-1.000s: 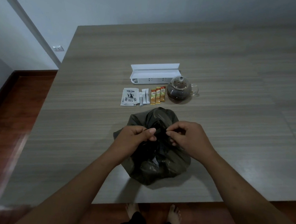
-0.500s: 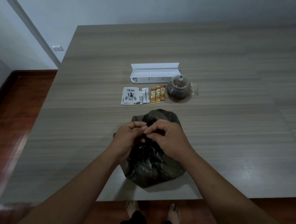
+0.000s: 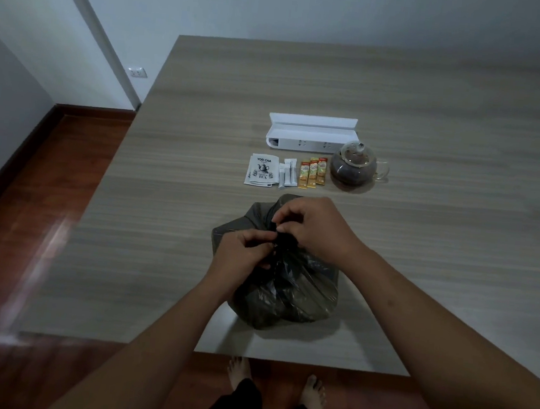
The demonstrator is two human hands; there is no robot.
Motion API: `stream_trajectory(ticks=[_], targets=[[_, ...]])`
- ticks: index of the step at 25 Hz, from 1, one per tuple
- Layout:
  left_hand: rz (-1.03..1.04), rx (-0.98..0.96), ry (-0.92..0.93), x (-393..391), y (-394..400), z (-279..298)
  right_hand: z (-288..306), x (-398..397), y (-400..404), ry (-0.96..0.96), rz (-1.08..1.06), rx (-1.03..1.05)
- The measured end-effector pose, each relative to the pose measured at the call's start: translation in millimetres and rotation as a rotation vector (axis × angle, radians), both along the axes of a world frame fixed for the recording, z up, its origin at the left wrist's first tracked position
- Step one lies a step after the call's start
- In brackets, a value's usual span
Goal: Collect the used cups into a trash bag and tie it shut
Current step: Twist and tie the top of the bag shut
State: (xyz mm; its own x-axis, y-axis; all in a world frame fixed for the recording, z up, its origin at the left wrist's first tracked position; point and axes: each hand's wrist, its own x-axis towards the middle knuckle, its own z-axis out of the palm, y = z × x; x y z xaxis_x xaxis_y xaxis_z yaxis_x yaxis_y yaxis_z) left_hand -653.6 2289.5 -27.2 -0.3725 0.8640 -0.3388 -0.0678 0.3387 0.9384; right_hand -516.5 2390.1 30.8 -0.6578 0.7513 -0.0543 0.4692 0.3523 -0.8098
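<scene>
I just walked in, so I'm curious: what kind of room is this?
Probably a home dining or tea corner: a wood-grain table holds a glass teapot and tea sachets, and the person stands barefoot on a polished wooden floor.

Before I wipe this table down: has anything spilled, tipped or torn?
Nothing stands out. The teapot stands upright, the packets lie in a neat row, and both hands, left hand and right hand, pinch the gathered neck of the trash bag, which shows no tear.

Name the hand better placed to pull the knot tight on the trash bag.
Right, probably. The right hand pinches the gathered neck from above, at the top of the trash bag; the left hand grips lower, better for steadying.
</scene>
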Motion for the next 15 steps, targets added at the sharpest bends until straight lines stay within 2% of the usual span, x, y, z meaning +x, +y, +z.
stream_trajectory(ticks=[4, 9, 11, 13, 15], targets=[[-0.063, 0.024, 0.125, -4, -2, 6, 0, -14, -1, 0.055, 0.030, -0.068], [-0.050, 0.037, 0.220, -6, 4, 5, -3, -13, 6, 0.141, -0.071, -0.287], [-0.055, 0.056, 0.204, -6, 3, 2, -2, -12, 10, 0.042, -0.041, -0.133], [-0.051, 0.063, 0.196, -5, 4, 1, -1, -10, 11, -0.125, 0.077, 0.155], [-0.040, 0.073, 0.191, -6, 7, 1, -2, -7, 9, -0.207, 0.134, 0.234]])
